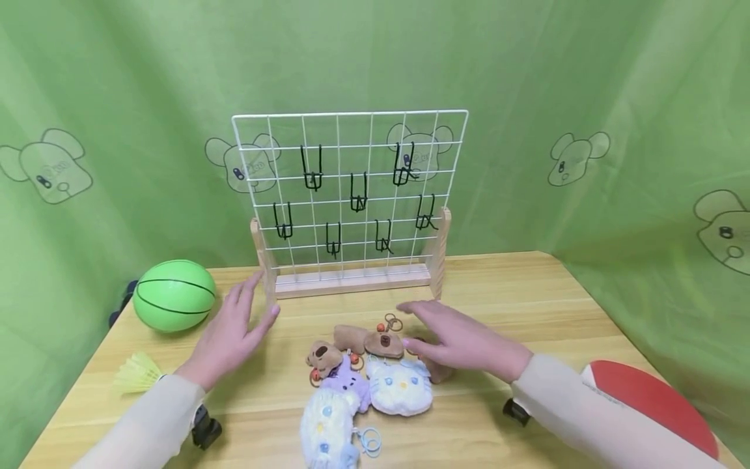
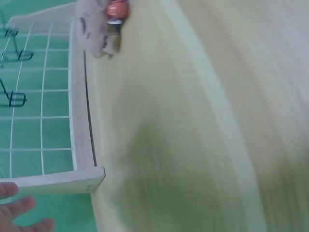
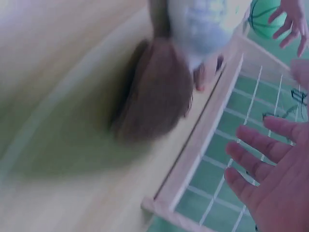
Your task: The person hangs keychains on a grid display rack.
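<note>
My left hand (image 1: 230, 333) hovers over the table's left part with fingers spread, holding nothing, near the rack's left wooden foot. My right hand (image 1: 459, 339), fingers extended, reaches in over the right side of a pile of plush keychains and overlaps a brown one there. In the pile lie several brown bear plushes (image 1: 383, 344), a purple plush (image 1: 347, 383) and two white fluffy ones, one on the right (image 1: 401, 388) and one at the front (image 1: 328, 426). Behind them stands a white wire grid rack (image 1: 355, 215) on a wooden base, with several black hooks (image 1: 359, 195) hung on it.
A green ball (image 1: 174, 295) sits at the table's back left, with a yellow shuttlecock (image 1: 138, 374) in front of it. On the right lies a red paddle (image 1: 653, 404), partly covered by my sleeve. A green curtain (image 1: 504, 98) surrounds the wooden table (image 1: 504, 280).
</note>
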Action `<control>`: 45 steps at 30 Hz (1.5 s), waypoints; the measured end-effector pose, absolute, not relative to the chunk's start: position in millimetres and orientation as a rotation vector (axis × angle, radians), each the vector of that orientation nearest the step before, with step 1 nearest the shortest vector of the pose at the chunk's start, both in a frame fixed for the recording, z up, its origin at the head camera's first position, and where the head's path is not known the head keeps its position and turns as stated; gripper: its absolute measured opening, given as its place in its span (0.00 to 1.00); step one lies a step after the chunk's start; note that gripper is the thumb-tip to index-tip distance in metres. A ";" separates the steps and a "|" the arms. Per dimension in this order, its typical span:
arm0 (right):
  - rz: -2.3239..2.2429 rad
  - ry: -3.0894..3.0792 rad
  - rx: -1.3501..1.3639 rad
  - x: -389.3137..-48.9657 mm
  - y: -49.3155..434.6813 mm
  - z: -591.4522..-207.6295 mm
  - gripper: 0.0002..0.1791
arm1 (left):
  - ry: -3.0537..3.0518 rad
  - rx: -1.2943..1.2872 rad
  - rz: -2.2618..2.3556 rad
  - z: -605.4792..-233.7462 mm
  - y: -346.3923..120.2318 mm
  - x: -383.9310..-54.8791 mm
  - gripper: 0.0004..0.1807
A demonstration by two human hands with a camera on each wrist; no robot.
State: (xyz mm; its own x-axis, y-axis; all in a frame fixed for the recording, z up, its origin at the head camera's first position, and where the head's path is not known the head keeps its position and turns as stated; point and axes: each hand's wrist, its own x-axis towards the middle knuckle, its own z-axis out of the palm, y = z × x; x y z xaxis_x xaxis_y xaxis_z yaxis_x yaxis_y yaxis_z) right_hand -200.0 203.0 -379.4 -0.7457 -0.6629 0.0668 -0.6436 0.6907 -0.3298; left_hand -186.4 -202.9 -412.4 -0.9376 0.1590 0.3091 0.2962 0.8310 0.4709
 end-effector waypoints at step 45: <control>-0.710 2.535 -1.026 -217.1 150.8 -415.9 0.07 | -2.732 -0.055 -1.431 -446.9 -204.9 -257.7 0.34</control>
State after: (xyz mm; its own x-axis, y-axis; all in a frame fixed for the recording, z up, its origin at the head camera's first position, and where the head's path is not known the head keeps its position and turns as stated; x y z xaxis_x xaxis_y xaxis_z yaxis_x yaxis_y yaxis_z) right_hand -217.1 150.8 -415.9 -0.6936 -0.7133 -0.1008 -0.5571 0.6198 -0.5527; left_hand -257.7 -204.9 -446.9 -0.9977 0.0053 0.0670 0.0581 0.5694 0.8200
